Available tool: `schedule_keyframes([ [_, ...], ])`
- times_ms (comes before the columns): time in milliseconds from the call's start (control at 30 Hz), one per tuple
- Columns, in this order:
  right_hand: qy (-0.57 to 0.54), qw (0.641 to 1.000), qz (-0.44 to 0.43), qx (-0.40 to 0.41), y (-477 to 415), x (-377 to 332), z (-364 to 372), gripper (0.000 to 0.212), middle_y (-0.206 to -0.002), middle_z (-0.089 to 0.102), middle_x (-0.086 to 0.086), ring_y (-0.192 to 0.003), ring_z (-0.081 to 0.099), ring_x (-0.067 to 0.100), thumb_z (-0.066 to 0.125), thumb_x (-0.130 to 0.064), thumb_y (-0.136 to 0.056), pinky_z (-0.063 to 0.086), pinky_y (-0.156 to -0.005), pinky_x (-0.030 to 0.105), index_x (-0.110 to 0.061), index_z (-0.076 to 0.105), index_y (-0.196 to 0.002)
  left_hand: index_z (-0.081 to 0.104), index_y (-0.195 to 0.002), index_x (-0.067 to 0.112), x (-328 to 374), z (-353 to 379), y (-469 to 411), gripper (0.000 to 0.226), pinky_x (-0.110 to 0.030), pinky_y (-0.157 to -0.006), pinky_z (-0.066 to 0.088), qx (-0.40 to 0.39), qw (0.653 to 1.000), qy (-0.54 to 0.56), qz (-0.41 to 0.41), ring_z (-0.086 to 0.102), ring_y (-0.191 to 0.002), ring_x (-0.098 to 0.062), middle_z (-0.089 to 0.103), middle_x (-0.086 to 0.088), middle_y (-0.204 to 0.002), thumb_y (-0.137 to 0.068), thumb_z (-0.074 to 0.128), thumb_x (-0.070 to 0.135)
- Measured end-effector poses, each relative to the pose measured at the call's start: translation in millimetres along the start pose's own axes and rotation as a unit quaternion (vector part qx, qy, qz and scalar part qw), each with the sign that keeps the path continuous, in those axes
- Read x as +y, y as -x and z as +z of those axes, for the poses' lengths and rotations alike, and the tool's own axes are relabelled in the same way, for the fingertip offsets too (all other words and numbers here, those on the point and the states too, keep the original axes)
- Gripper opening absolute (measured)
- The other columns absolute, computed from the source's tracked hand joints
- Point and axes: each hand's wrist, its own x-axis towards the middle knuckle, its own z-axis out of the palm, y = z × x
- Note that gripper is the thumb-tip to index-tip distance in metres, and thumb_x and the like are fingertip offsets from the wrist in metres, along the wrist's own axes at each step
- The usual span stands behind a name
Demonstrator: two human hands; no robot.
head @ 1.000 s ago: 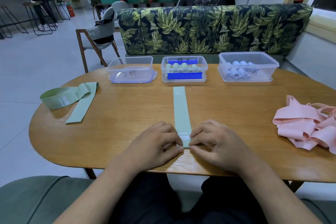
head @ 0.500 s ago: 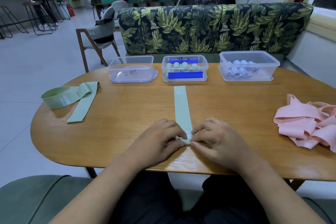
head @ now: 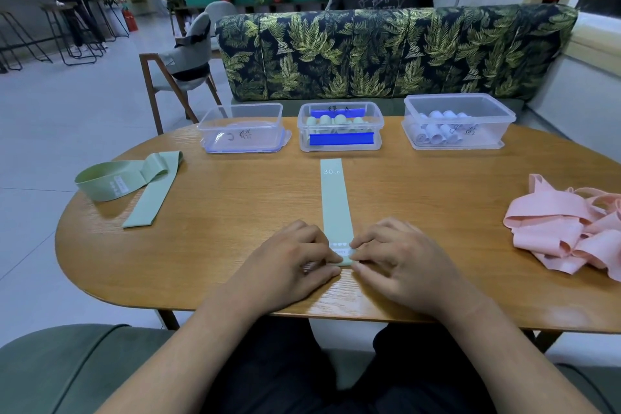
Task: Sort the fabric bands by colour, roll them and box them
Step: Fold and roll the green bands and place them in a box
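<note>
Head view is showing left hand and right hand pinching the probably limp green band at its end farthest from the green-roll box.

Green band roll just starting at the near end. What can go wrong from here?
1. The left hand and right hand pinch only the near end of the band; the rest lies loose, so uneven pressure may skew the roll into a cone.
2. The middle box already holds several green rolls; a loosely wound one might unwind there.
3. The right box holds pale rolls; a misdrop would mix colours.
</note>
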Motion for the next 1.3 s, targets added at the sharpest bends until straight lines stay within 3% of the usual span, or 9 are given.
schedule_keyframes([
  [167, -0.011, 1.000, -0.022, 0.013, -1.1, -3.5, -2.9, 0.015, -0.114, 0.066, -0.023, -0.107, 0.060, 0.010, 0.068, -0.036, -0.097, 0.048, -0.088, 0.034, -0.033, 0.078, -0.109, 0.080, -0.113, 0.032, -0.2, 0.5, 0.0, 0.020, -0.021, -0.085, 0.046, 0.004, 1.000, 0.005, -0.008, 0.054, -0.099, -0.007, 0.059, 0.018, -0.099, -0.097, 0.075, 0.044],
  [333, -0.032, 0.998, -0.049, -0.003, -1.1, -3.8, -3.8, 0.017, -0.106, 0.066, -0.020, -0.099, 0.061, 0.011, 0.071, -0.019, -0.095, 0.050, -0.084, 0.038, -0.031, 0.077, -0.105, 0.080, -0.113, 0.034, 0.2, 0.9, -0.2, 0.024, -0.020, -0.087, 0.045, 0.004, 1.000, 0.007, -0.022, 0.053, -0.100, -0.006, 0.059, 0.018, -0.099, -0.096, 0.072, 0.048],
  [500, -0.043, 0.999, -0.028, 0.004, -1.3, -2.8, -4.1, 0.017, -0.103, 0.068, -0.022, -0.099, 0.061, 0.009, 0.069, -0.023, -0.095, 0.052, -0.085, 0.038, -0.032, 0.079, -0.106, 0.080, -0.118, 0.034, 1.6, 1.8, -0.7, 0.027, -0.027, -0.090, 0.047, 0.005, 0.999, -0.015, -0.035, 0.054, -0.102, -0.009, 0.059, 0.017, -0.102, -0.100, 0.065, 0.049],
  [767, -0.022, 1.000, -0.014, -0.006, -0.7, -2.7, -4.1, 0.023, -0.111, 0.067, -0.025, -0.105, 0.057, 0.010, 0.063, -0.029, -0.098, 0.051, -0.090, 0.035, -0.034, 0.077, -0.115, 0.069, -0.134, 0.028, 3.0, 2.4, 0.9, 0.033, -0.028, -0.098, 0.046, 0.001, 0.998, -0.056, -0.025, 0.053, -0.111, -0.012, 0.059, 0.011, -0.119, -0.104, 0.057, 0.033],
  [867, -0.020, 1.000, -0.010, -0.013, -1.1, -2.0, -3.7, 0.024, -0.111, 0.067, -0.026, -0.106, 0.056, 0.008, 0.061, -0.030, -0.098, 0.049, -0.091, 0.033, -0.036, 0.076, -0.116, 0.069, -0.132, 0.024, 3.7, 2.0, 1.2, 0.031, -0.033, -0.097, 0.048, 0.000, 0.999, -0.052, 0.005, 0.056, -0.113, -0.014, 0.061, 0.010, -0.120, -0.102, 0.061, 0.024],
  [1033, -0.026, 0.999, -0.006, -0.022, -0.9, 0.2, -3.4, 0.024, -0.111, 0.067, -0.027, -0.106, 0.055, 0.007, 0.060, -0.034, -0.098, 0.046, -0.090, 0.030, -0.037, 0.076, -0.116, 0.064, -0.131, 0.025, 3.4, 0.3, -0.9, 0.027, -0.036, -0.098, 0.048, -0.005, 0.999, -0.025, -0.020, 0.055, -0.112, -0.011, 0.063, 0.014, -0.115, -0.106, 0.060, 0.035],
  [1300, -0.046, 0.998, -0.048, -0.003, 2.0, -2.0, -5.6, 0.018, -0.101, 0.068, -0.022, -0.098, 0.061, 0.013, 0.073, -0.020, -0.091, 0.050, -0.083, 0.039, -0.035, 0.079, -0.099, 0.070, -0.111, 0.024, 2.1, -3.5, 1.2, 0.013, -0.026, -0.091, 0.048, -0.001, 1.000, 0.029, -0.003, 0.059, -0.103, -0.007, 0.066, 0.018, -0.104, -0.098, 0.074, 0.027],
])
